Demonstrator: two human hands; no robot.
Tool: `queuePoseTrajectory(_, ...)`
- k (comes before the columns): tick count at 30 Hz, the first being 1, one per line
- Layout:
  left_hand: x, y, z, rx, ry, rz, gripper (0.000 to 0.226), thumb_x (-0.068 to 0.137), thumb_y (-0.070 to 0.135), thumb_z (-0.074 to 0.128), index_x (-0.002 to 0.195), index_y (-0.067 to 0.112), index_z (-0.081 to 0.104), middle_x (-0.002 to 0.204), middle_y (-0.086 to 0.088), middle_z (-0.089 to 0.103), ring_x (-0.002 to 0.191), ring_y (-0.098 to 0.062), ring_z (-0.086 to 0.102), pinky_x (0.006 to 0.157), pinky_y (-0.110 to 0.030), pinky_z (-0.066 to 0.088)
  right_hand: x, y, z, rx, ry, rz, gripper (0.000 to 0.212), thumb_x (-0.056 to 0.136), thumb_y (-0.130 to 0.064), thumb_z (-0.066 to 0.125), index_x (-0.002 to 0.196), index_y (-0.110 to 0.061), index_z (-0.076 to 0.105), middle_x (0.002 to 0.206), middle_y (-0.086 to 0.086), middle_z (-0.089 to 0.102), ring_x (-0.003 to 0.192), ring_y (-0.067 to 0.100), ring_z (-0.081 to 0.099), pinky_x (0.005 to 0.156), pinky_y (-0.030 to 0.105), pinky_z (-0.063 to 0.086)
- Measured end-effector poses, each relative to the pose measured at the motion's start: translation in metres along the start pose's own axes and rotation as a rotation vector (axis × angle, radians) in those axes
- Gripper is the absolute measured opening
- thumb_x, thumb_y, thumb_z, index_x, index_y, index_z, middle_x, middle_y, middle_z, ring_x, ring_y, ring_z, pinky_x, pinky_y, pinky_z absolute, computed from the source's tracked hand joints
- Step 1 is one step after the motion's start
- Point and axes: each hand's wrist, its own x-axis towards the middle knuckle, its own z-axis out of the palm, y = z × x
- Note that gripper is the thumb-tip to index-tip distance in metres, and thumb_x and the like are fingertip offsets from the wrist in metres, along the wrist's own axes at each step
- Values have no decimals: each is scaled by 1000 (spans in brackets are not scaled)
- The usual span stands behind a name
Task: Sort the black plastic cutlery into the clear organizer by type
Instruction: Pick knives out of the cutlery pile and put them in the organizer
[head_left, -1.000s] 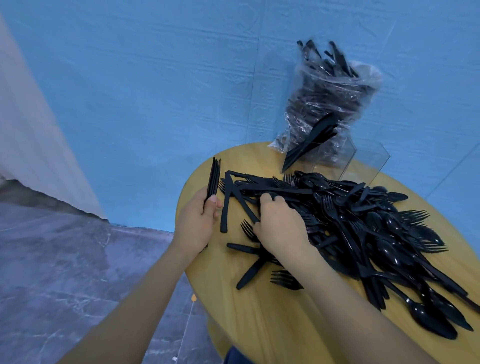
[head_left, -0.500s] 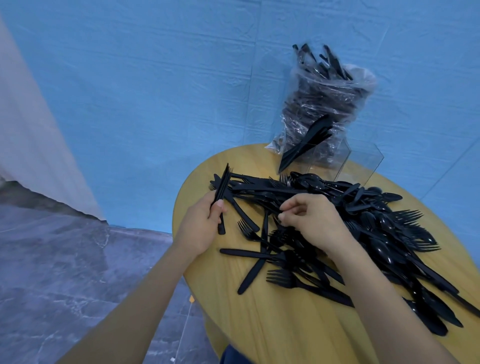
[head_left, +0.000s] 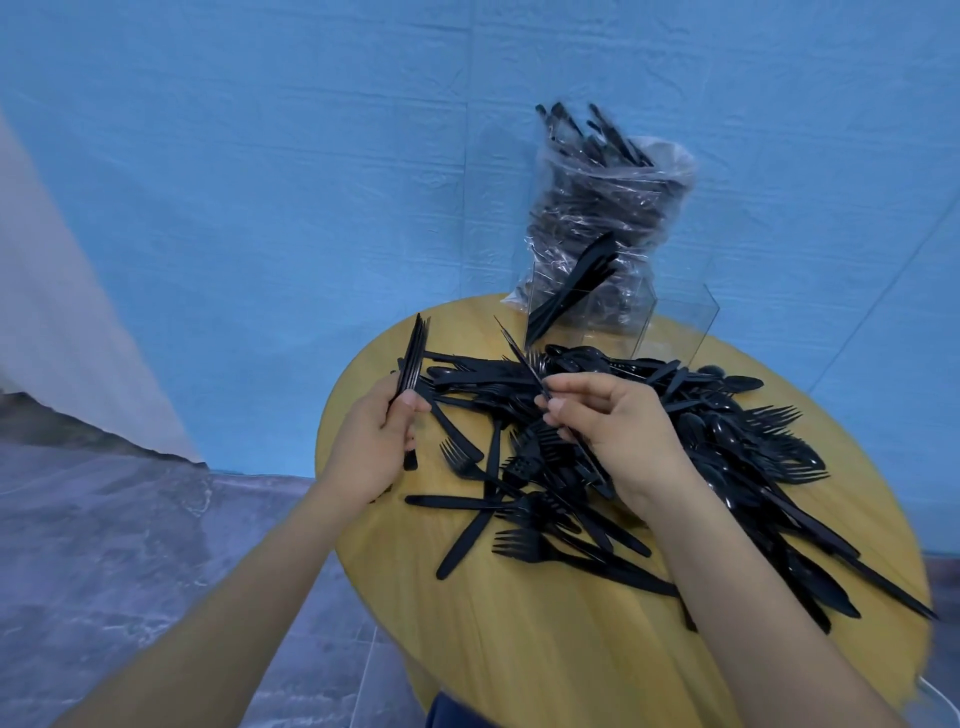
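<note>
Left hand grips an upright bundle of knives; right hand pinches one thin piece, seemingly a knife, over the cutlery pile, clear organizer beyond it.

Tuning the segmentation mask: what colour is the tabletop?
Yellowish light wood with a fine grain; the tabletop shows best in the head view, the only one here.

The cutlery pile lies on the table, the organizer behind it, the bag behind that.
</note>
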Motion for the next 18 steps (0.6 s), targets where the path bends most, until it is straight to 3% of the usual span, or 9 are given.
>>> queuePoseTrajectory(5,-14,38,19,-263,-35,7,22,101,15,38,90,11,58,66,3,49,61,-10,51,59,-20,51,-12,-5,12,194,45,6,19,87,3,61,93,-14,66,94,10,71,74,9,66,71,20,54)
queuePoseTrajectory(11,-35,59,42,-478,-95,-16,18,99,14,41,100,10,59,90,-3,61,83,-10,62,64,-24,55,-26,-9,19,88,85,-133,25,84,4,64,90,-21,64,88,3,66,84,18,66,78,27,56)
queuePoseTrajectory(14,-41,65,49,-527,-103,-11,19,100,14,41,103,11,60,91,-1,65,93,-17,66,72,-31,58,-31,-13,19,-3,117,-164,23,85,0,65,93,-22,65,87,-2,65,76,13,67,67,24,55)
queuePoseTrajectory(18,-44,72,54,-570,-76,1,20,99,13,43,101,18,62,83,8,68,92,-19,67,68,-26,55,-37,-16,20,-26,120,-195,20,86,-1,63,98,-17,65,83,-7,64,54,-2,62,54,13,49)
